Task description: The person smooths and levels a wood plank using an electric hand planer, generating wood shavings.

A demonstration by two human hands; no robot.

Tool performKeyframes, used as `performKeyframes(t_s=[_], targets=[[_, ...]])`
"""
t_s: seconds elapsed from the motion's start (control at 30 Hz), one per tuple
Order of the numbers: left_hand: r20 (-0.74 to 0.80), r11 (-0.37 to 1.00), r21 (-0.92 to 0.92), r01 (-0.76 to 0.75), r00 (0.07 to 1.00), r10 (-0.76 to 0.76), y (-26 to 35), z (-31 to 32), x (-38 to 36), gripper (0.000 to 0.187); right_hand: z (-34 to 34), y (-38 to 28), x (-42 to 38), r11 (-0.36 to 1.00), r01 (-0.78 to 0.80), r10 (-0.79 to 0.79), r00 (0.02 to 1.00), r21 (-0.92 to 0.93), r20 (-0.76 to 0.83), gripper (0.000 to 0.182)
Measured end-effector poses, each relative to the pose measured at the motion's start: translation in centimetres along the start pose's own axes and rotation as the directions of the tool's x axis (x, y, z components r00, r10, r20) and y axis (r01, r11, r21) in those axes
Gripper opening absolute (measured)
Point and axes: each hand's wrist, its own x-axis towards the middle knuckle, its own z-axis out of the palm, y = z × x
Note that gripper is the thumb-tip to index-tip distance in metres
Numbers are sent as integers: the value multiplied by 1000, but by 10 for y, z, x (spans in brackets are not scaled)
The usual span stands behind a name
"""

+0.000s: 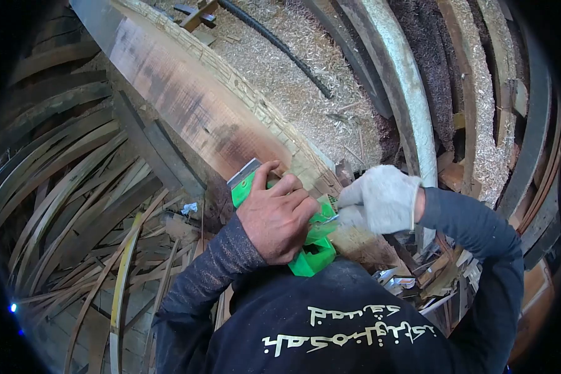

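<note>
Head view: green tool (pixel 242 191) sits at center of frame, slantwise, near the lower end of the plank (pixel 193 112) and just ahead of the torso (pixel 355 299). Placement probably keeps it close to the body, within reach of both hands.

Left hand (pixel 274 221), bare: grip closed over the tool's upper part, fingers wrapped across it; likely steadies the tool so the other hand can work at its side.

Right hand (pixel 383 199), gloved: fingers bent inward at the tool's right side, grip apparently nearly closed. Contact points are partly hidden; cannot tell whether it pinches a small part.

Shavings (pixel 280 68) lie upper center; curved timbers (pixel 62 181) at left.
</note>
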Motion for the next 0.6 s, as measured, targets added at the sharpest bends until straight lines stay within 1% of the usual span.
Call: performKeyframes(t_s=[0.03, 0.07, 0.13, 0.17, 0.2, 0.27, 0.3, 0.33, 0.37, 0.4, 0.47, 0.5, 0.53, 0.57, 0.6], targets=[[4, 1000, -4, 8, 1000, -8, 0, 0, 0, 37, 7, 10, 3, 996, -35, 30, 998, 78, 61, 29], [7, 1000, 1, -11, 1000, 11, 0, -2, -1, 37, 15, 17, 5, 996, -43, 40, 998, 77, 45, 29], [25, 1000, 2, 2, 1000, -2, 0, -3, 3, 37, 16, 18, -1, 988, 151, -152, 988, 9, 38, 25], [24, 1000, -5, 10, 1000, -10, 1, -2, 3, 37, 13, 10, -7, 992, 113, -112, 994, 53, -19, 24], [50, 1000, 9, 17, 999, -18, 2, -3, 4, 38, 9, 4, -11, 999, 50, -49, 999, -18, 15, 27], [39, 1000, 20, -2, 999, 2, 3, -3, 5, 40, 1, -11, -15, 993, -76, 78, 997, -89, 22, 31], [34, 997, 38, -67, 997, 66, 4, -3, 5, 40, 9, -8, -20, 995, -65, 62, 997, -72, -45, 30], [49, 998, 46, -48, 998, 45, 3, -3, 4, 40, 17, -7, -24, 997, -47, 40, 993, -58, -112, 28], [60, 998, 56, -27, 998, 23, 1, -4, 2, 40, 13, -13, -30, 985, -113, 111, 994, -133, -19, 29], [74, 999, 39, -33, 997, 30, -1, -5, 2, 39, 17, -14, -43, 978, -149, 140, 988, -148, -72, 29], [102, 998, -50, 30, 995, -25, -1, -10, 3, 39, 37, -4, -66, 989, -145, 131, 957, -33, -259, 29], [98, 1000, -31, -7, 995, 10, -3, -15, 6, 39, 48, -2, -79, 986, -160, 169, 929, 55, -328, 35], [125, 995, -91, 45, 992, -34, -5, -20, 7, 39, 62, 2, -90, 985, -164, 173, 917, 55, -359, 35], [162, 983, -149, 110, 983, -85, -4, -23, 6, 39, 79, 6, -100, 963, -158, 247, 847, 220, -471, 39], [175, 986, -128, 103, 981, -80, -4, -20, 8, 39, 95, 9, -111, 917, -116, 328, 765, 382, -555, 43]])
